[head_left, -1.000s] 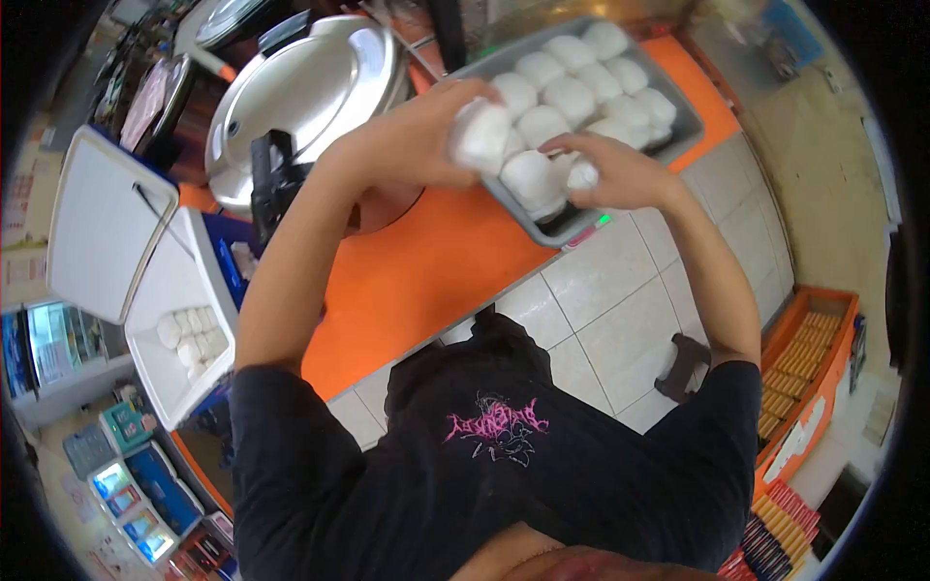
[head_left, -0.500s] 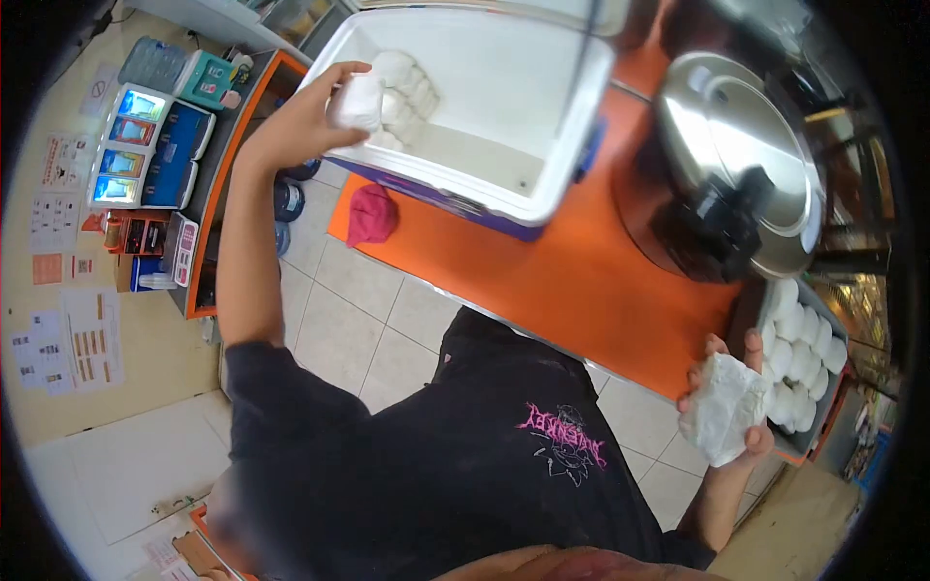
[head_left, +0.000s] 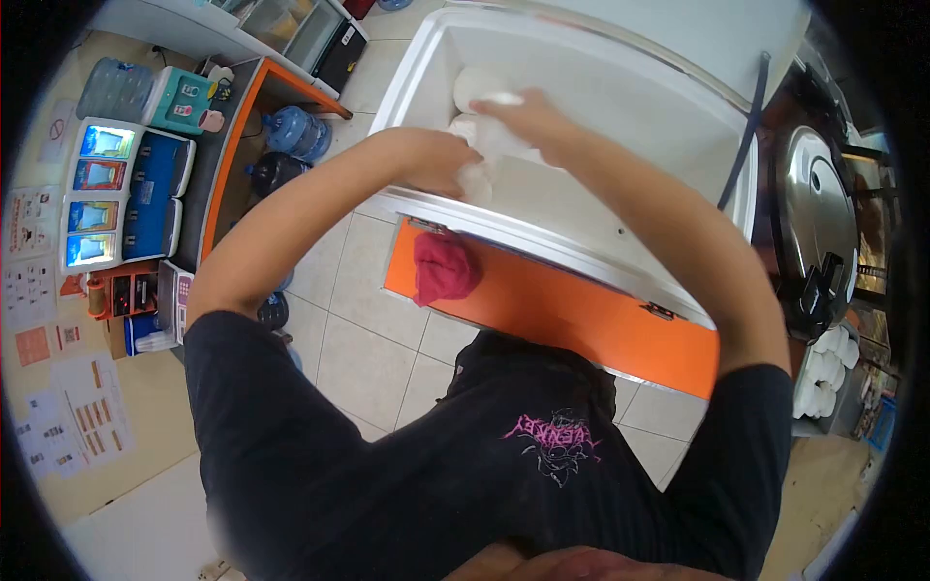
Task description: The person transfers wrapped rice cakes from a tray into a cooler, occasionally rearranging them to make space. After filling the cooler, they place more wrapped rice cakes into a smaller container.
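A large white-lined cooler [head_left: 620, 145] stands open in front of me. White rounded packets [head_left: 472, 89] lie at its left end. Inside that end, my left hand [head_left: 438, 163] has its fingers curled round a white packet [head_left: 476, 184], partly hidden by the hand. My right hand [head_left: 528, 121] reaches in from the right, close to my left hand and above the packets. It is smeared by motion, with a blurred whitish shape at its fingers, so its grip cannot be made out.
A pink cloth [head_left: 446, 268] rests on the orange table [head_left: 542, 324] before the cooler. To the right are a steel-lidded cooker [head_left: 819, 194] and a grey tray of white packets [head_left: 825, 373]. Water bottles [head_left: 298, 133] stand by the shelf at left. The raised lid [head_left: 717, 34] is behind the cooler.
The view has shifted toward the cooler. My right hand has moved from beside the tray, where it held a wrapped white packet, into the cooler. My left hand has lowered its white packet.
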Demonstrator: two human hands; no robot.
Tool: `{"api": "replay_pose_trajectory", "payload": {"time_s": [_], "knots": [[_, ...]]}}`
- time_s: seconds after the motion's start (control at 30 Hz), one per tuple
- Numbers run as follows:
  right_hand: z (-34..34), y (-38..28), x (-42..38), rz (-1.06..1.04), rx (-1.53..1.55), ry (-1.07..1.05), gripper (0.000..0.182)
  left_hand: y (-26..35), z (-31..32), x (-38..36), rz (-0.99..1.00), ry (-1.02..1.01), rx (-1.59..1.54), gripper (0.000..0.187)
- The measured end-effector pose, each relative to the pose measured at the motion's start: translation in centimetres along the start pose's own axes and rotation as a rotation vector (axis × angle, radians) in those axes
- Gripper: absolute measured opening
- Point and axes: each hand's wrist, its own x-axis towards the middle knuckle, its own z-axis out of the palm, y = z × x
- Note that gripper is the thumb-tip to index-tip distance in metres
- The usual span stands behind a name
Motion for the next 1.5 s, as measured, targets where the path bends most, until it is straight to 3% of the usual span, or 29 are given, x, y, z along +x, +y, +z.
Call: {"api": "replay_pose_trajectory", "payload": {"time_s": [0.03,0.07,0.1,0.17,0.27,0.33,0.37,0.43,0.5,0.57,0.6,0.63,0.7,0.77,0.83,0.9,0.97,1.03,1.07,1.13,1.17,1.23,1.33,1.4,1.43,1.5], "knots": [[1.4,0.8,2.1,0.038,-0.049,-0.015,0.098,-0.6,0.3,-0.3,0.034,-0.026,-0.077,0.068],[2.6,2.0,3.6,0.035,-0.050,-0.011,0.098,-0.8,0.6,-0.7,0.104,-0.081,0.117,0.061],[3.9,3.1,4.7,0.017,-0.028,0.052,0.093,-0.8,0.8,-1.5,0.104,-0.083,0.118,0.061],[5.5,3.4,4.6,0.010,-0.007,0.104,0.088,-0.2,0.6,-3.9,0.001,-0.018,-0.125,0.056],[6.7,3.1,3.2,0.078,0.087,-0.043,0.080,0.4,0.3,-5.6,0.023,0.029,-0.239,0.054],[10.4,5.5,5.8,0.137,0.048,0.335,0.074,0.4,0.4,-5.1,0.045,0.058,-0.284,0.053],[9.4,5.5,6.3,0.142,0.052,0.346,0.074,0.2,0.9,-4.2,0.098,0.090,-0.304,0.051],[6.6,4.0,5.5,0.195,-0.066,-0.007,0.059,0.8,1.0,-3.5,0.165,0.121,-0.320,0.051],[3.6,1.8,1.6,0.212,-0.064,0.018,0.059,1.2,0.0,-3.4,0.080,0.019,-0.291,0.048],[0.0,0.9,-1.8,0.153,-0.091,0.060,0.062,2.1,-0.5,-4.0,0.036,0.052,-0.305,0.045],[-2.0,1.1,-4.2,-0.032,-0.112,0.074,0.056,2.6,-0.7,-4.3,0.031,0.057,-0.298,0.042],[-4.5,1.3,-7.1,-0.206,-0.137,0.112,0.051,3.4,-0.1,-5.6,0.052,0.255,-0.283,0.036],[-10.6,1.5,-16.9,-0.613,-0.119,-0.047,0.038,7.5,-0.4,-7.3,0.153,0.578,-0.327,0.032],[-16.0,2.0,-30.0,-0.745,-0.309,0.169,0.030,14.1,-2.3,-9.3,0.226,0.741,-0.530,0.032],[-21.3,9.0,-38.7,-0.733,0.016,0.594,0.031,18.1,-1.1,-10.3,0.346,0.663,-0.848,0.035],[-27.6,15.3,-45.6,-0.486,-0.070,0.965,0.029,22.7,-1.5,-8.3,0.721,0.389,-0.992,0.037],[-34.0,22.9,-49.5,-0.051,-0.314,1.315,0.027,30.3,-3.3,-4.8,0.729,0.137,-0.944,0.035],[-41.9,33.2,-51.7,0.056,-0.646,1.350,0.041,37.8,-4.9,1.7,0.796,0.015,-0.877,0.036],[-44.5,36.2,-51.9,0.046,-0.637,1.367,0.041,41.7,-5.2,4.8,0.850,-0.018,-0.847,0.038],[-48.6,40.5,-52.8,0.042,-0.797,1.021,0.070,49.5,-6.2,10.8,0.916,0.002,-0.740,0.043],[-49.6,41.1,-53.2,0.036,-0.777,1.030,0.070,53.5,-7.0,13.8,0.929,0.046,-0.656,0.045],[-50.8,40.2,-52.1,0.309,-0.824,0.636,0.084,60.8,-8.5,21.9,1.084,0.387,-0.500,0.052],[-50.6,39.2,-51.4,0.333,-1.032,0.568,0.087,69.8,-13.2,32.7,0.733,0.616,-0.142,0.064],[-51.3,39.0,-52.2,0.312,-0.913,0.598,0.086,73.1,-14.2,40.3,0.592,0.806,0.034,0.069],[-51.8,38.8,-52.7,0.297,-0.796,0.621,0.084,74.2,-14.5,42.5,0.586,0.812,0.038,0.069],[-52.7,39.9,-55.4,0.206,-0.792,0.677,0.080,75.9,-15.1,45.2,0.301,0.671,0.254,0.067]]}}
